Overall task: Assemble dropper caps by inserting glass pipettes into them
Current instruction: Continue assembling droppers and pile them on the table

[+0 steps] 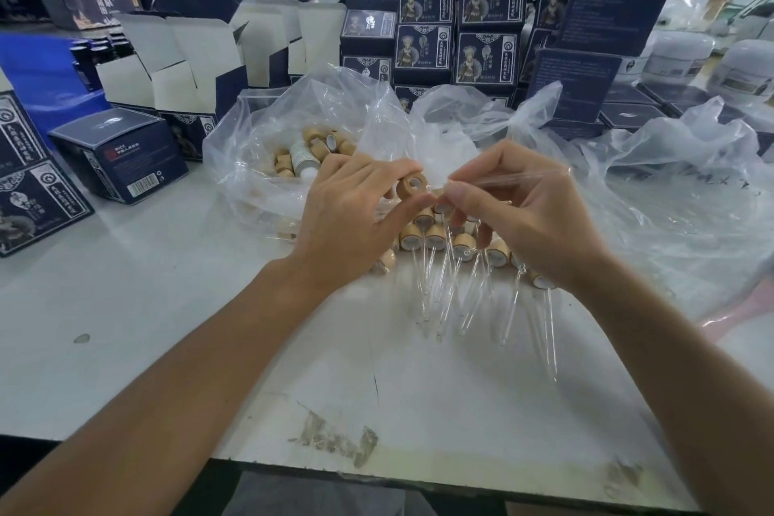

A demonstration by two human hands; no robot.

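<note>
Starting at the far left, a blue crate [37, 67] sits at the back of the white desk [167, 306], with dark printed boxes [119, 155] lying in front of it and open cartons [184, 67] standing behind. Right of them a clear plastic bag [268, 130] lies open on the desk, holding loose wooden caps [318, 142].

Near the middle, the left hand [347, 218] is raised above the desk, its grip pinching a single wooden cap [411, 185] between thumb and fingers, the cap's open end turned toward the right hand. Below and between the two hands, a cluster of finished droppers [435, 239] lies on the desk, wooden collars toward the bag and glass tubes pointing toward the person.

Just beside the cap, the right hand [515, 214] has its grip pinched on a glass pipette [519, 178], which lies roughly level, one end close to the cap's opening and the other reaching out to the right. Whether the pipette's tip touches the cap cannot be told.

Behind the hands stand stacks of dark boxes [456, 25]. At the far right, more crumpled clear plastic [687, 180] spreads over the desk, with white jars [678, 54] behind it.
</note>
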